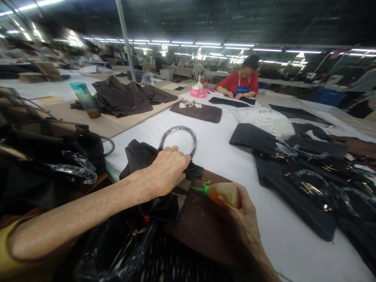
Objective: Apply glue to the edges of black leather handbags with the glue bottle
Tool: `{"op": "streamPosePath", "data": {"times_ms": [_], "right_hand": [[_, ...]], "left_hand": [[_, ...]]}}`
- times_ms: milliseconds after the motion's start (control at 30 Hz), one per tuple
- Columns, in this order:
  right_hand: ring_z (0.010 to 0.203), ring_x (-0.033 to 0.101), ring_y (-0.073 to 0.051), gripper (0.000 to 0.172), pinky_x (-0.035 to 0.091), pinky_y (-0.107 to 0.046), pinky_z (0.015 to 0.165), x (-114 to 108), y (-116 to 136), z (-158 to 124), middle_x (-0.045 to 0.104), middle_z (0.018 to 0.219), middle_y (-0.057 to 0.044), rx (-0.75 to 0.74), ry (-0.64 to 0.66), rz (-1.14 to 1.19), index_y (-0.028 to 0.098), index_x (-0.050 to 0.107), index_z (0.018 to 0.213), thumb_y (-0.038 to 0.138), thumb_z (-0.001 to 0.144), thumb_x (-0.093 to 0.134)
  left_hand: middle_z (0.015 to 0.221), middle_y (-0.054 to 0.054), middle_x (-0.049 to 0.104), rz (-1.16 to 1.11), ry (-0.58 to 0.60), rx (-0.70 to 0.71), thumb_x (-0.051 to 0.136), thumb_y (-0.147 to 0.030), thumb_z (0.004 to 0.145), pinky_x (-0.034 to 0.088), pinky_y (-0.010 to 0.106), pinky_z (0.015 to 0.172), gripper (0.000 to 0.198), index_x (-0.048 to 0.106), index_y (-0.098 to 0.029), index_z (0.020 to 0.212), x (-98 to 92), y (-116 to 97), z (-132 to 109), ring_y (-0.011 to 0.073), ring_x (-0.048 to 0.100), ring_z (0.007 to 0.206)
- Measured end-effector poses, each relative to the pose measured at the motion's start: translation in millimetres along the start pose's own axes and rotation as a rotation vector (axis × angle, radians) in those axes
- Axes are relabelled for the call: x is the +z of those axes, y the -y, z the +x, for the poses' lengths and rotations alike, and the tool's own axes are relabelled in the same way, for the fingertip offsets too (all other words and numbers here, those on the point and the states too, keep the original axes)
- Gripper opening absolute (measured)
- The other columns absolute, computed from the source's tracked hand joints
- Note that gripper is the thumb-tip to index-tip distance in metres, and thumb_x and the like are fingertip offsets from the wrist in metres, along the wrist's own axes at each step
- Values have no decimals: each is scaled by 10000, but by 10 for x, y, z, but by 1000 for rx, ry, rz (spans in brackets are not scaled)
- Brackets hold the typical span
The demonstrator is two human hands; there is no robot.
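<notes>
My left hand is closed over the upper edge of a black handbag, its fingertips partly hidden. The bag's round handle, wrapped in clear plastic, stands up just beyond the knuckles. In my right hand is a squeeze bottle of amber liquid, tilted on its side. Its thin green nozzle points left, close to the bag's edge; whether it touches cannot be made out. Beneath the bag and bottle lies a dark brown sheet.
Black bags crowd the left side, and black bag pieces with gold hardware are piled on the right. A teal-topped bottle stands by dark cloth. Across the white table a co-worker in red handles dark strips.
</notes>
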State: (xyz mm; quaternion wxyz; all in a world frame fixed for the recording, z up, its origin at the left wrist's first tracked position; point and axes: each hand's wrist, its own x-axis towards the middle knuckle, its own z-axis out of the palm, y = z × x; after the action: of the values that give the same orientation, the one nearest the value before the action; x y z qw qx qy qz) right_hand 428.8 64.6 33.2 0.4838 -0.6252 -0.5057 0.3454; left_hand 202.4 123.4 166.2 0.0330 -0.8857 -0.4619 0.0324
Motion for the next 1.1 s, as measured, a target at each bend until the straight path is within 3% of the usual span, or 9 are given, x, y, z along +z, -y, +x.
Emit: {"op": "streamPosePath", "data": {"times_ms": [267,533,833,1100], "right_hand": [[850,564,-252,390,439,-334,763,-43,-28,38,619,907,-15,81,92,62,213,545,1037,464,756,648],[809,562,-239,397,436,-309,705,-76,52,-38,623,886,10,136,151,53,238,562,1039,450,725,678],[841,560,-251,365,435,-317,732,-125,94,-26,632,882,-6,132,104,56,220,571,991,460,734,667],[814,576,-245,381,444,-314,715,-79,71,-109,637,892,6,156,164,57,235,563,1026,457,734,665]], "left_hand": [[853,83,643,-20,25,-8,571,-218,773,448,383,761,88,540,-160,832,2,-85,-100,264,547,868],[909,84,630,-19,10,5,583,-218,778,426,400,805,113,543,-151,859,43,-170,-200,257,536,880],[910,87,624,-15,22,-7,575,-199,784,424,396,805,108,547,-147,875,60,-190,-240,257,528,892],[900,84,627,-24,31,-7,581,-208,785,425,390,804,108,545,-153,871,86,-188,-240,248,530,888]]}}
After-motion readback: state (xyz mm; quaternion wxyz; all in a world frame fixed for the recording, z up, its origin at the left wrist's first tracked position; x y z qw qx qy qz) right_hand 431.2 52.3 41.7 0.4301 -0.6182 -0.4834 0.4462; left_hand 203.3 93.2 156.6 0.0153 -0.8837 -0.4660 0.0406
